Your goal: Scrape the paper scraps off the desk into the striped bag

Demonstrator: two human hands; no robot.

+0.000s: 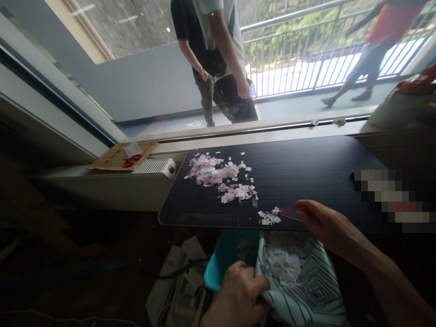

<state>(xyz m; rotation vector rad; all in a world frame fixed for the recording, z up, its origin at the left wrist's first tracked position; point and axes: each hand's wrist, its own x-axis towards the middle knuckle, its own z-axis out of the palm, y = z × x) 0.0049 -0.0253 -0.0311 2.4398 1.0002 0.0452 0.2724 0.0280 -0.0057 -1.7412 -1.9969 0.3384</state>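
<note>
My right hand is closed on a thin, see-through pinkish sheet held low over the dark tabletop. The sheet's tip reaches a small cluster of paper scraps by the front edge. Farther back lies a larger pile of white and pink paper scraps, with a smaller heap beside it. Below the table, my left hand grips the rim of a pale container lined or covered in a black-striped pattern. White scraps lie inside it. A turquoise bin stands at its left.
Red-handled scissors rest on a brown envelope on the left ledge, next to a white slatted object. Boxes and a cable sit on the floor at lower left. Several people are beyond the window.
</note>
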